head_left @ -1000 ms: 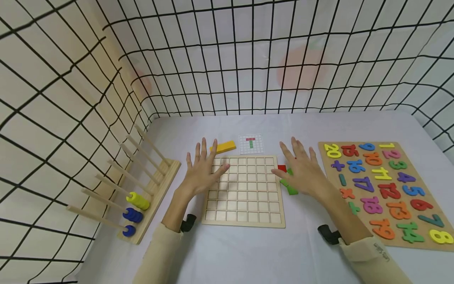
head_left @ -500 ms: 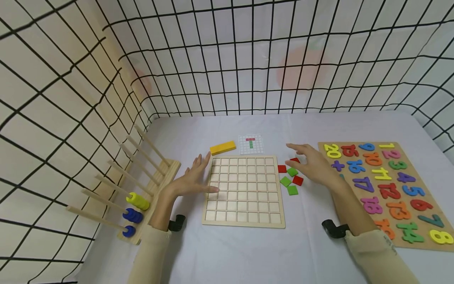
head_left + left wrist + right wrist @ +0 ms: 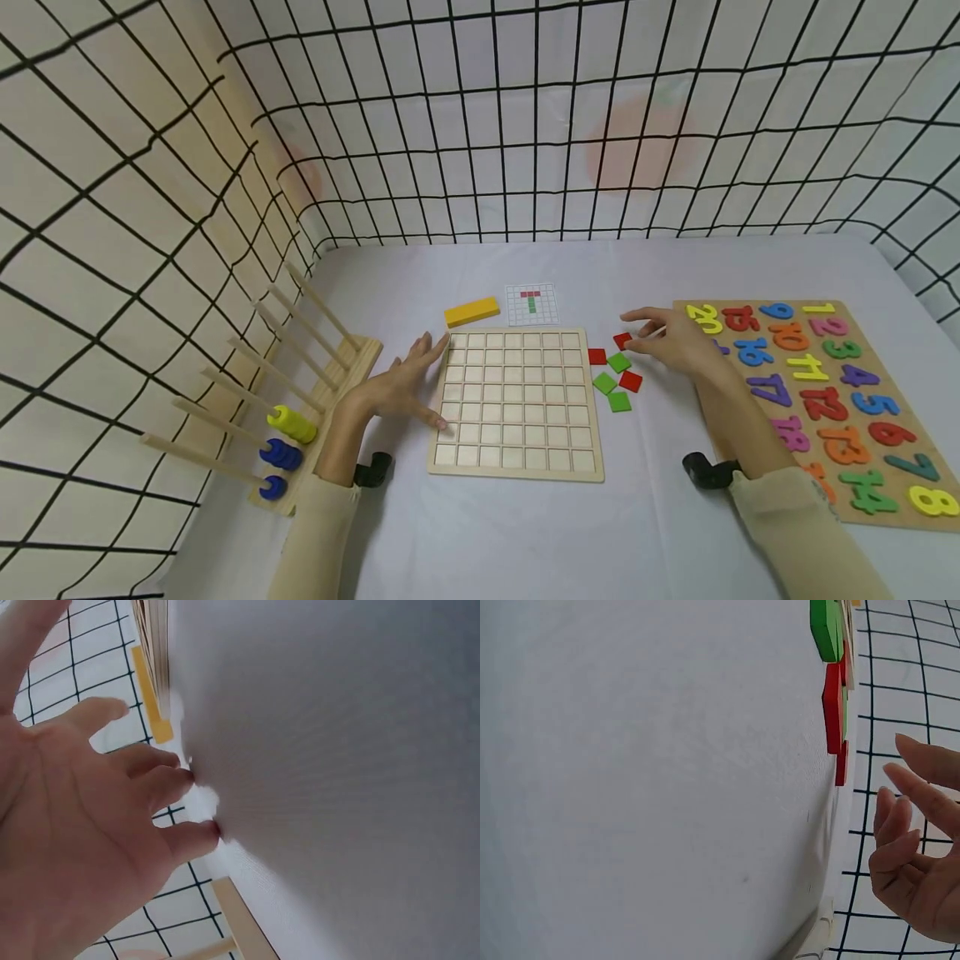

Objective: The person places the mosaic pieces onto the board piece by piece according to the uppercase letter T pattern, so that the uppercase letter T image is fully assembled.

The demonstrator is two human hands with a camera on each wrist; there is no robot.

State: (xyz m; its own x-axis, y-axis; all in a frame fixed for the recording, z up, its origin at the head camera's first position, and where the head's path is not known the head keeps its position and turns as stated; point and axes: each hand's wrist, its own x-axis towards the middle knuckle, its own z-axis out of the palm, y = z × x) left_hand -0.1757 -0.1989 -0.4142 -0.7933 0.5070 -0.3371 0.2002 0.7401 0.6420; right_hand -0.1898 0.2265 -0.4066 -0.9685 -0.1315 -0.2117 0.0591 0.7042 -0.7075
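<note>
where the right hand [image 3: 671,339] hovers, a square red tile [image 3: 622,341] lies.

Free lane on tablecloth [image 3: 525,533] in front of grid board [image 3: 514,405], peg rack [image 3: 341,398] blocking left — mesh [image 3: 536,145] walling the back

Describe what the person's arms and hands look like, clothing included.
The left sleeve and right sleeve are cream. A small black left wrist device matches the black right wrist device. The left hand and right hand wear no gloves.
</note>
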